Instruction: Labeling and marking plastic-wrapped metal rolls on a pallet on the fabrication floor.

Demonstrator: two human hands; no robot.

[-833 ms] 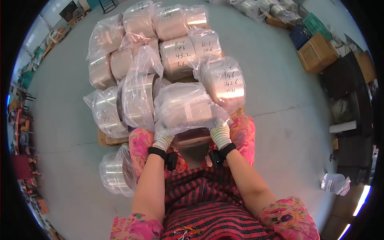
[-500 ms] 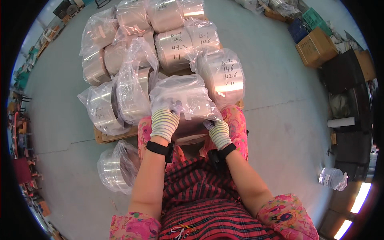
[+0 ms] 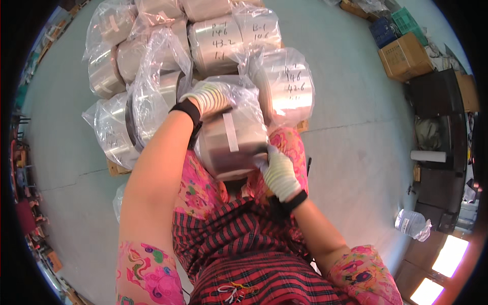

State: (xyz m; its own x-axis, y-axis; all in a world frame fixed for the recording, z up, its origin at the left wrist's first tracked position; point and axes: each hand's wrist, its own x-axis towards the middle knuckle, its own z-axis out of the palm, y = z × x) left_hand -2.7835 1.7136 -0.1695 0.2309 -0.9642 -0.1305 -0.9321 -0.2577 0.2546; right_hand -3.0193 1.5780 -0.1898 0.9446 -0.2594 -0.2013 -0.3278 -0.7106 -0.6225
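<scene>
A shiny silver roll of film (image 3: 250,124) rests in front of me between my knees, with a pale strip of tape (image 3: 231,132) on its side. Its clear plastic bag (image 3: 243,94) is bunched up over the far part, leaving much of the near surface bare. My left hand (image 3: 209,99), in a striped knit glove, is closed on the bag at the roll's upper left. Gloved alike, my right hand (image 3: 282,175) grips the roll's lower right edge; its fingertips are partly blurred.
Several bagged silver rolls (image 3: 216,46) stand close together beyond, on a wooden pallet (image 3: 118,168). One bagged roll (image 3: 287,89) is just right of mine. Farther right are a cardboard box (image 3: 405,57), dark furniture (image 3: 434,96) and a clear plastic jug (image 3: 410,223).
The bag has been drawn back off the near side, uncovering the tape strip. My left hand moved up and away with it; my right hand shifted slightly lower at the roll's edge.
</scene>
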